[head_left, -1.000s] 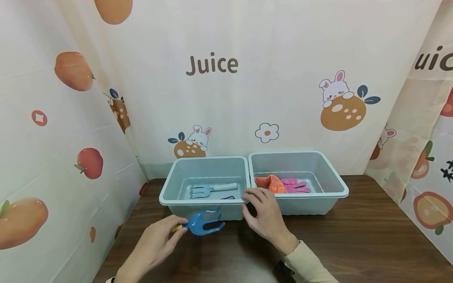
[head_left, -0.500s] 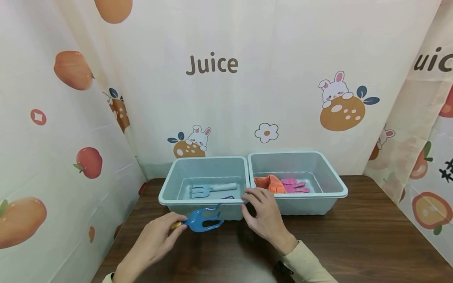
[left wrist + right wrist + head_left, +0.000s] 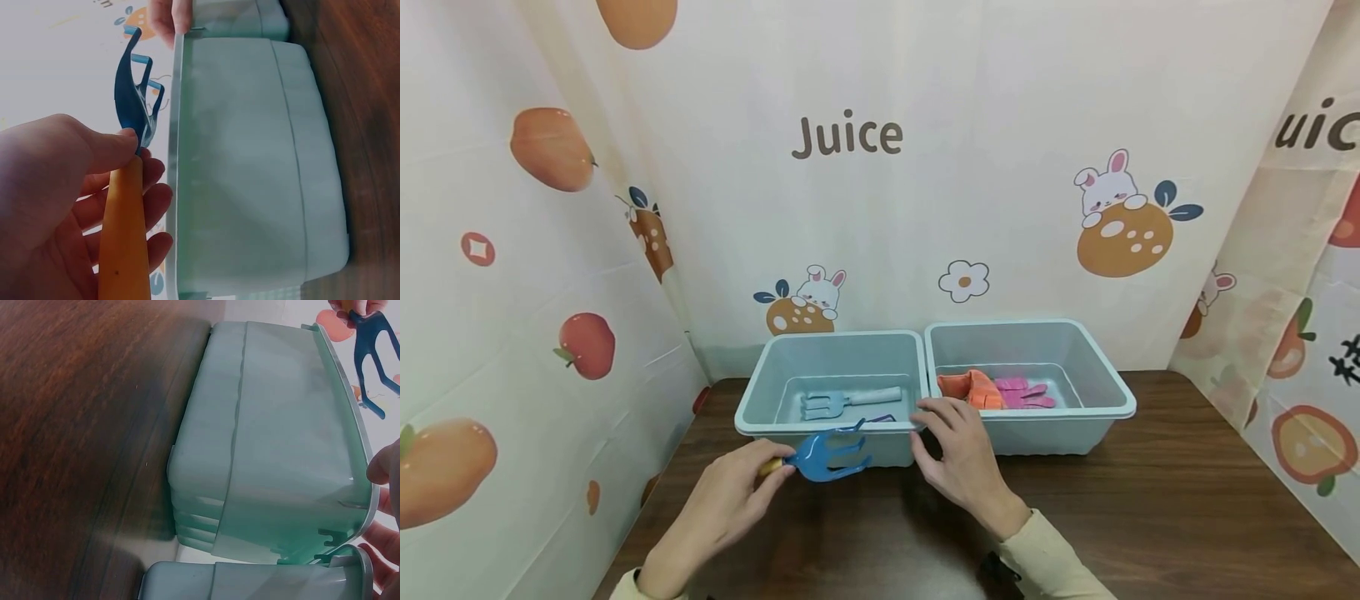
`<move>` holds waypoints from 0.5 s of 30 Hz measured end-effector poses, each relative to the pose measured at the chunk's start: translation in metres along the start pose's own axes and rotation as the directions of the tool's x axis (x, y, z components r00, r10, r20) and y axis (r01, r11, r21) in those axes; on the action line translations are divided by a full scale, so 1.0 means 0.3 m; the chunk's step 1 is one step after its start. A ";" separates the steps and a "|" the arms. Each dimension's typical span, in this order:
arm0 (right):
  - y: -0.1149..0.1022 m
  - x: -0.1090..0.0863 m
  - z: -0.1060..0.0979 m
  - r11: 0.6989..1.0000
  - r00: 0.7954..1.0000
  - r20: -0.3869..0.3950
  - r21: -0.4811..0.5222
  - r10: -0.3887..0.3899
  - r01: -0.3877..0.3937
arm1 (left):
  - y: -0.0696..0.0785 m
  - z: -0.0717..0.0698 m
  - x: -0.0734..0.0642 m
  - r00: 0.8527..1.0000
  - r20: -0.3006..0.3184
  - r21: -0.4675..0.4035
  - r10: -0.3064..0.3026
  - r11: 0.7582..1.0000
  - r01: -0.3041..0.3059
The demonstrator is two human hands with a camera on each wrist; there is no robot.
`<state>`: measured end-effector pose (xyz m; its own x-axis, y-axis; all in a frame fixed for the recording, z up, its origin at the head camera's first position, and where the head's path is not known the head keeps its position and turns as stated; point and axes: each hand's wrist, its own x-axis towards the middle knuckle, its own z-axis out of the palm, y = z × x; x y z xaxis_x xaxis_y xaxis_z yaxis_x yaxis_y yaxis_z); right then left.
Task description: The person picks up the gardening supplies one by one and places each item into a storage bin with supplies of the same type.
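Note:
My left hand (image 3: 722, 500) grips the yellow handle of a blue three-pronged hand cultivator (image 3: 812, 457), thumb near the neck in the left wrist view. The cultivator is held up before the front rim of the left light-blue bin (image 3: 887, 448), its prongs pointing right. Inside that bin lie a pale blue toy hand fork (image 3: 824, 405) and a purple-edged item, partly hidden by the rim. At the bin's front right corner, my right hand (image 3: 958, 454) holds the rim, thumb outside and fingers over the edge, as the right wrist view (image 3: 384, 469) shows.
Beside it on the right stands a matching bin (image 3: 1052, 433), holding an orange cloth item (image 3: 976, 390) and pink gloves (image 3: 1024, 394). Both stand on a dark wooden table (image 3: 1187, 500). A fruit-printed curtain (image 3: 880, 225) closes off the back and sides.
My left hand has lifted the cultivator slightly, bringing its prongs up toward the left bin's front rim. The right hand has stayed at the corner, and the bins' contents look the same.

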<state>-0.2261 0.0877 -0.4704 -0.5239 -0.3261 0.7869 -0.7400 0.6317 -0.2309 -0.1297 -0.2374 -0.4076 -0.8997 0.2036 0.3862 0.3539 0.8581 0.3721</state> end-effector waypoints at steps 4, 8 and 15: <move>-0.002 0.000 -0.001 1.000 1.000 -0.002 -0.004 0.000 0.000 | -0.003 -0.002 0.007 1.000 -0.020 0.003 0.023 1.000 -0.023; -0.002 0.001 -0.003 1.000 1.000 0.003 -0.005 0.007 -0.007 | -0.006 -0.001 0.013 0.999 -0.041 -0.001 0.036 0.999 -0.037; -0.003 0.002 -0.004 1.000 1.000 0.002 -0.008 0.005 -0.005 | -0.019 0.007 0.023 0.997 -0.069 0.011 0.042 0.999 -0.041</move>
<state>-0.2253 0.0878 -0.4692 -0.5287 -0.3246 0.7843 -0.7340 0.6389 -0.2304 -0.1385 -0.2398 -0.4089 -0.8641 0.2062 0.4592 0.3879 0.8542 0.3463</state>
